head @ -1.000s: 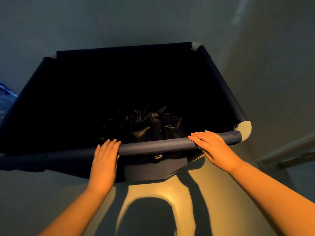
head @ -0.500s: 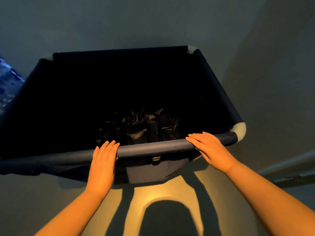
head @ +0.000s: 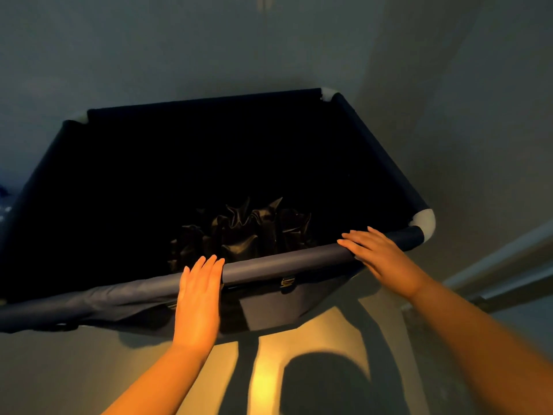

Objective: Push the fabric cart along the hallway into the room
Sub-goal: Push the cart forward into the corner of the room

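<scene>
Two bare hands rest flat on the near rail (head: 269, 263) of the dark blue fabric cart (head: 383, 163), which fills the middle of the view on the grey floor (head: 478, 100). At 7 o'clock the left hand (head: 199, 298) lies palm down, its fingers (head: 209, 265) released and straight over the rail. At 4 o'clock the right hand (head: 380, 254) lies likewise, clasping nothing. Crumpled dark cloth (head: 248, 229) sits inside the cart.

fabric cart (head: 278, 266): matt navy cloth over rails, pale smooth plastic corners (head: 424, 220); crumpled glossy black sheeting (head: 248, 229) inside.
</scene>
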The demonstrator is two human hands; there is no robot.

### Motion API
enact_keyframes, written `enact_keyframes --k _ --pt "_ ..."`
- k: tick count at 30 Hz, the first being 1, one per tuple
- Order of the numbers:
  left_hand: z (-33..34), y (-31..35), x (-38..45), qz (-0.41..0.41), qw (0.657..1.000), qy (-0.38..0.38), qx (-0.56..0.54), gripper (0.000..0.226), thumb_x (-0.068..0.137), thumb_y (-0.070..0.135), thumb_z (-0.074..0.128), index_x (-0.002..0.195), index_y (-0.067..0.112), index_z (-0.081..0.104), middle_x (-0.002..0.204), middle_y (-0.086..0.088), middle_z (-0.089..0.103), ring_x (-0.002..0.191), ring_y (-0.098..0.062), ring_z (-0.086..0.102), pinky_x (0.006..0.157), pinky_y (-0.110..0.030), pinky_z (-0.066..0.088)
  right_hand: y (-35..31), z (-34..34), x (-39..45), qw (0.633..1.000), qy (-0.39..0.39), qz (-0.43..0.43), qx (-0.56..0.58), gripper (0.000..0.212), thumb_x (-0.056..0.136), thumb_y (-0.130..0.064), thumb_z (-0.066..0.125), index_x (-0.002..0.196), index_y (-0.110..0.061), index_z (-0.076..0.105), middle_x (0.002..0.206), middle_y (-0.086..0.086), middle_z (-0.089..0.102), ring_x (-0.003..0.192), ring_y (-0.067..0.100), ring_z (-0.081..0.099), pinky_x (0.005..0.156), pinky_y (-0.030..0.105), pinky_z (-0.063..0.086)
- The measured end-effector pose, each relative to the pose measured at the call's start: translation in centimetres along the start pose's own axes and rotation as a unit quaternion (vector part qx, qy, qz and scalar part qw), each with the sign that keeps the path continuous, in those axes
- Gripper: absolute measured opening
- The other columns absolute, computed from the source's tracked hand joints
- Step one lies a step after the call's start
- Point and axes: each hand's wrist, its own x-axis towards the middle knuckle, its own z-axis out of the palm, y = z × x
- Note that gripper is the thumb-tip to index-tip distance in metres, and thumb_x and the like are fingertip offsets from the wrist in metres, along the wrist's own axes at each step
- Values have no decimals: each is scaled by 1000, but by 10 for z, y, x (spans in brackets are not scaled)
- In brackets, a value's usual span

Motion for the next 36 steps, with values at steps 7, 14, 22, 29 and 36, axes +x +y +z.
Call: enact_keyframes --k 7,14,22,29,36 --pt "21 48 40 45 999 -4 -2 72 67 -22 65 132 3 46 134 -20 50 128 -36 42 111 -49 21 52 -11 -31 999 20 42 -15 53 85 -2 62 134 -16 46 134 6 53 125 24 45 108 42 21" --pt "36 90 81 93 996 -9 -1 64 72 -11 70 130 4 49 129 -17 54 121 -33 49 110 -50 29 91 -22 -58 997 39 71 -18 44 89 -6 53 133 -15 48 133 7 54 127 21 42 107 45 23" --pt "53 132 116 156 988 7 23 67 64 -13 74 126 1 53 122 -20 59 116 -37 53 107 -51 27 119 -34 -90 991 59 122 -22 46 85 -6 54 130 -12 51 130 8 56 125 22 45 109 39 18" --pt "58 155 138 169 985 22 16 40 83 3 51 123 0 54 118 -22 60 113 -37 55 110 -46 26 130 -46 -95 985 84 153 -14 50 77 9 68 124 -7 58 122 11 62 118 30 53 107 42 24" --pt "59 137 144 165 985 16 38 47 80 12 42 124 2 53 119 -21 60 113 -37 55 109 -40 17 129 -34 -83 986 98 131 -20 38 88 -7 52 126 -10 55 123 8 62 119 25 53 106 37 20"
